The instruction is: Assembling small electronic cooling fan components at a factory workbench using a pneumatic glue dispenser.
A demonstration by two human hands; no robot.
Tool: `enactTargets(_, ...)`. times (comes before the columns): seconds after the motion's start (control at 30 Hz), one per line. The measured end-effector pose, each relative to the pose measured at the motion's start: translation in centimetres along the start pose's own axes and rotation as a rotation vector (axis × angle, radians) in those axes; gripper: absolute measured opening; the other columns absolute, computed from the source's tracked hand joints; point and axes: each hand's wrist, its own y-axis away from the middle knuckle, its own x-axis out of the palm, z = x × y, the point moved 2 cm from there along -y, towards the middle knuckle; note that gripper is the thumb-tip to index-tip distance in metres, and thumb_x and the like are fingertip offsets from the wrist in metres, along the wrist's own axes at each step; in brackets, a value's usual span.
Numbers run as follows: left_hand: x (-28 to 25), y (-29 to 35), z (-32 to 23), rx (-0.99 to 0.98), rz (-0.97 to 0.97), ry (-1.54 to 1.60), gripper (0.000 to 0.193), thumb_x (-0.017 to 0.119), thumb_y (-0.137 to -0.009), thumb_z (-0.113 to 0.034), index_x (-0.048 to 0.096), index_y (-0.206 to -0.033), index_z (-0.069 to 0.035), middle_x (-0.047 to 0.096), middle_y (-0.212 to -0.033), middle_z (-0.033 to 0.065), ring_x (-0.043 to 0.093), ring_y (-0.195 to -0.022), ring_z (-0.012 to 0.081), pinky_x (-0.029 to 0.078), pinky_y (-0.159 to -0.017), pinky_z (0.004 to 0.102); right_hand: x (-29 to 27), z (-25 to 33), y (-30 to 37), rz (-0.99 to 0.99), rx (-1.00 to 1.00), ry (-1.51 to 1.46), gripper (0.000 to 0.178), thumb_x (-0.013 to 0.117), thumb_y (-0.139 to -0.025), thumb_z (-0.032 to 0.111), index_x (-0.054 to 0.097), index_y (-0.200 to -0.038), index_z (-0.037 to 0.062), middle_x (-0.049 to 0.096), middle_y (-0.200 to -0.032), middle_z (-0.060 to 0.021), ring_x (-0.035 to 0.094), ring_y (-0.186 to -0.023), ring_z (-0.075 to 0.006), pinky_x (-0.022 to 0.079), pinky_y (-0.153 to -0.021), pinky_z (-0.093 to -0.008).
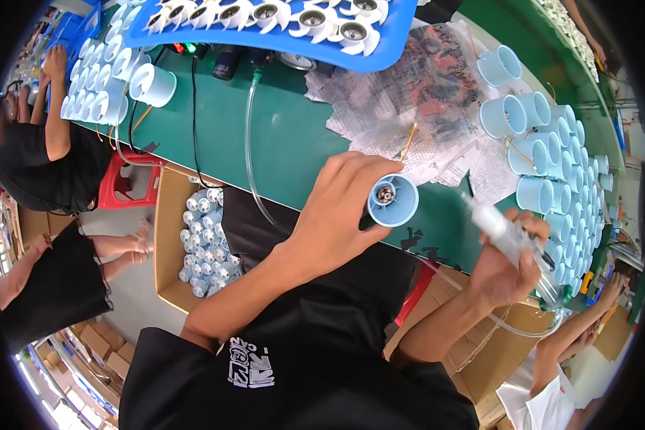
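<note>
Light-blue cup [401,206]: over table [294,154], near front edge; pinched between thumb and fingers of left hand [337,208]. Clear syringe [500,228]: clasped in curled right hand [512,265], tip apart from cup. Beyond: newspaper [401,89], blue tray [380,61] of white fan wheels [312,20]. Right: crowded blue cups [535,195].

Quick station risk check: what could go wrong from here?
The syringe in the right hand could drip on the table, as its tip is clear of the cup in the left hand. Its hose might snag, looping near the open carton. The right hand could knock the crowded cups nearby.
</note>
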Motion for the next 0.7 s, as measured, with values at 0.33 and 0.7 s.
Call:
enactTargets(0.33,1.1,0.3,0.4,0.026,-0.112,-0.077,0.074,0.080,-0.050,-0.001,0.053,-0.119,-0.007,0.057,-0.114,0.0110,0.052,-0.106,0.0330,0.044,-0.089,0.0399,4.1,-0.8,0.4,0.268,-0.042,0.200,0.038,0.065,-0.074,0.030,0.056,-0.089,-0.0038,0.050,-0.075,-0.0109,0.050,-0.062,-0.0185,0.039,-0.055,-0.0282)
enactTargets(0.7,1.1,0.2,0.3,0.043,-0.125,-0.095,0.069,0.081,-0.050,-0.003,0.057,-0.115,-0.006,0.057,-0.112,0.0092,0.052,-0.104,0.0313,0.045,-0.088,0.0384,4.2,-1.1,0.6,0.237,-0.032,0.265,0.040,0.067,-0.073,0.030,0.057,-0.089,-0.0050,0.052,-0.075,-0.0116,0.049,-0.062,-0.0171,0.034,-0.056,-0.0268)
